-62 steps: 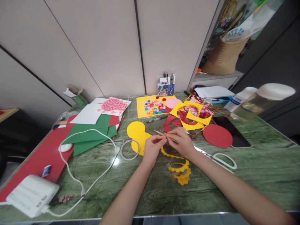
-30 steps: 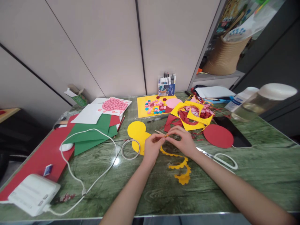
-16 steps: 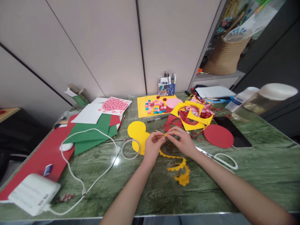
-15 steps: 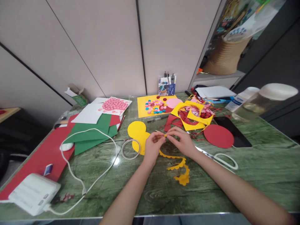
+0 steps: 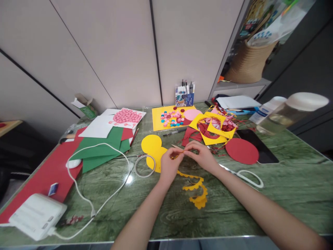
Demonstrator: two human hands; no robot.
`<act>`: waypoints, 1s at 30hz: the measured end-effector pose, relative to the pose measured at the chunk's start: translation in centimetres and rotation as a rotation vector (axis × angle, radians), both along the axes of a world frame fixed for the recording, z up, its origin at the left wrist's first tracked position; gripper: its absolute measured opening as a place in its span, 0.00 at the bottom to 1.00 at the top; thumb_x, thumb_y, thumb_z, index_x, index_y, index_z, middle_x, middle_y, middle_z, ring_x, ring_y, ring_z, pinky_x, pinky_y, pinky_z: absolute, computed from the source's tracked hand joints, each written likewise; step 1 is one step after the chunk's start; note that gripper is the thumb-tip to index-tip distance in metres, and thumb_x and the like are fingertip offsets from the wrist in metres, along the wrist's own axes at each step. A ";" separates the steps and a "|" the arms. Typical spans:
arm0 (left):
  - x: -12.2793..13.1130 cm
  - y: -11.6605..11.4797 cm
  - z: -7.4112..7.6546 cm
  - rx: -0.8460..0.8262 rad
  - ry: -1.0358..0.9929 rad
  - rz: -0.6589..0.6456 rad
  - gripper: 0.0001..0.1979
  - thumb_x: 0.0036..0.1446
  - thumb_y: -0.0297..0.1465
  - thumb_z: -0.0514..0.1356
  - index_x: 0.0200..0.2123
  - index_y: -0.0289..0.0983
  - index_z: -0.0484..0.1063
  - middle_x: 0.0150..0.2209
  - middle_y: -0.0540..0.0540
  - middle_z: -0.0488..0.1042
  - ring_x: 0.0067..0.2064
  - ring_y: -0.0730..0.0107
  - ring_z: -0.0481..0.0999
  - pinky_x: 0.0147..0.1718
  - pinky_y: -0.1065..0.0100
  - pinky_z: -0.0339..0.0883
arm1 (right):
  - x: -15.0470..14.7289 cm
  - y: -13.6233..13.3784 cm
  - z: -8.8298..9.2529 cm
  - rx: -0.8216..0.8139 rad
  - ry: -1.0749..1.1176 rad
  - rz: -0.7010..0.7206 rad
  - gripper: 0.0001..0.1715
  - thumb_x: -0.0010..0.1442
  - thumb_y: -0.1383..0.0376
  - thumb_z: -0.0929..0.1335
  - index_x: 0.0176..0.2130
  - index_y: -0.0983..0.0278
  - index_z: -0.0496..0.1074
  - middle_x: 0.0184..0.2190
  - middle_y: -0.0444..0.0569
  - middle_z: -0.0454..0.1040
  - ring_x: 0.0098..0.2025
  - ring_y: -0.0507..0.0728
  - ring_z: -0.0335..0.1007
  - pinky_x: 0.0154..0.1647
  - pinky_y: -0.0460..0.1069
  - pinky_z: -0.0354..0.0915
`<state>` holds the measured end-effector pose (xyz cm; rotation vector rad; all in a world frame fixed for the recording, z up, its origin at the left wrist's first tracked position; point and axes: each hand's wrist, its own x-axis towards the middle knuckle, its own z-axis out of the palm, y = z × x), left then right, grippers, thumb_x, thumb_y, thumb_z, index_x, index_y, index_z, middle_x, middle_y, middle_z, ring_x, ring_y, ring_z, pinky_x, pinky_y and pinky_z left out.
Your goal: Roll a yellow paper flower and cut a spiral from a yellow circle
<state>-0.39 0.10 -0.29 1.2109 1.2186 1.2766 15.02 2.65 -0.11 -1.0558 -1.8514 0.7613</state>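
Observation:
A scalloped yellow paper strip [image 5: 199, 201] curls in a loose spiral over the green table, its narrow end running up between my hands. My left hand [image 5: 170, 163] pinches that end between thumb and fingertips. From the other side my right hand [image 5: 199, 154] closes its fingertips on the same spot, touching the left. A thin pale pointed stick [image 5: 177, 147] sticks out by my left fingers; how it is held is hidden. Yellow paper circles [image 5: 151, 144] lie just left of the hands, partly under a roll of tape [image 5: 135, 168]. White-handled scissors [image 5: 251, 178] rest beneath my right forearm.
Yellow and red paper offcuts [image 5: 217, 137], a red paper circle [image 5: 241, 151] and a phone [image 5: 267, 149] lie to the right. Small coloured paper balls [image 5: 171, 118] sit at the back. A white cable [image 5: 128, 170] loops on the left from a white device [image 5: 37, 215].
The loose tail of the yellow strip has shifted slightly left and down. Both hands stay together, with the fingertips of my right hand slightly moved against the left.

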 end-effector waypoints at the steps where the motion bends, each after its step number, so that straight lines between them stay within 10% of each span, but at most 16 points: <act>1: 0.0 0.0 0.0 0.002 0.001 0.002 0.05 0.46 0.28 0.62 0.30 0.35 0.74 0.30 0.46 0.76 0.33 0.69 0.73 0.36 0.68 0.66 | 0.0 0.0 0.0 -0.003 -0.001 0.002 0.07 0.57 0.62 0.68 0.30 0.62 0.73 0.31 0.48 0.72 0.36 0.57 0.69 0.40 0.52 0.65; 30: 0.0 0.2 -0.2 0.004 -0.006 0.039 0.03 0.45 0.28 0.62 0.28 0.35 0.74 0.29 0.47 0.76 0.33 0.68 0.73 0.36 0.67 0.66 | -0.2 -0.4 0.5 -0.036 -0.022 0.009 0.06 0.56 0.63 0.68 0.30 0.63 0.74 0.31 0.48 0.73 0.35 0.56 0.70 0.39 0.51 0.65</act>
